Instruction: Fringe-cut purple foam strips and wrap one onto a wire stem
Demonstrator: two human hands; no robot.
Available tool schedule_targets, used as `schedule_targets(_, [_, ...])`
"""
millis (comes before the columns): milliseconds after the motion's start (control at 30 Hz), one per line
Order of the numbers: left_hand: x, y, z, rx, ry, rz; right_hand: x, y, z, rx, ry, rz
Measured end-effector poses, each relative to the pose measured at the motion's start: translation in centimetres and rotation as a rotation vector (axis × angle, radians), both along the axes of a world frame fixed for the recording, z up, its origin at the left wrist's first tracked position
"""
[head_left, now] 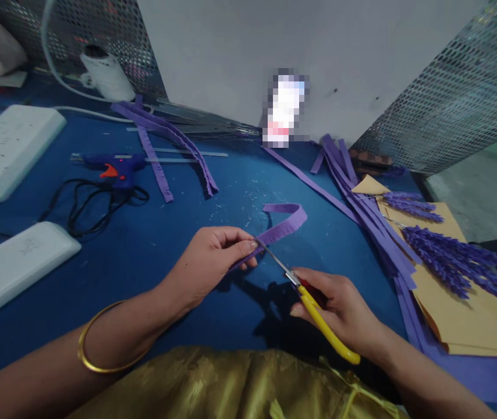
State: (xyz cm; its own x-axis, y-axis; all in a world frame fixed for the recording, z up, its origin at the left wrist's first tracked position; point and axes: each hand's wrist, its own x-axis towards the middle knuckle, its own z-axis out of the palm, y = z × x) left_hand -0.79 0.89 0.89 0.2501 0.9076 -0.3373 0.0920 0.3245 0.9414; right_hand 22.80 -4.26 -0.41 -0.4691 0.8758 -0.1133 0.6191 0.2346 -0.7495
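Note:
Between the thumb and fingers of my left hand (217, 256) is pinched a purple paper strip (290, 224), whose free end curls up and away to the right. My right hand (340, 305) grips a pair of scissors (325, 326) with yellow handles. The scissors' blades point up and left, and their tips meet the strip's edge right by my left thumb. Part of the strip is hidden under my left fingers. Small cut scraps lie scattered on the blue table (178, 250) beyond my hands.
A blue glue gun (121, 166) with its black cord lies left, near white power strips (13, 148). Fringed purple strips (155, 151) lie behind. At right are a bundle of purple strips (362, 215), lavender-like flower stems (444, 253) and brown paper (462, 314). A blurred phone (284, 110) leans at the back.

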Motion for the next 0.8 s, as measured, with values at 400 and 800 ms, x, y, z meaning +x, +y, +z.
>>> schedule_targets(400, [-0.02,0.17,-0.5,-0.194,-0.233,0.024,0.2,0.13,-0.45,-0.202,0.185,-0.041])
schedule_targets(800, [-0.06,0.04,-0.22,-0.167,-0.171,0.032,0.1,0.03,-0.24,-0.1,0.082,-0.02])
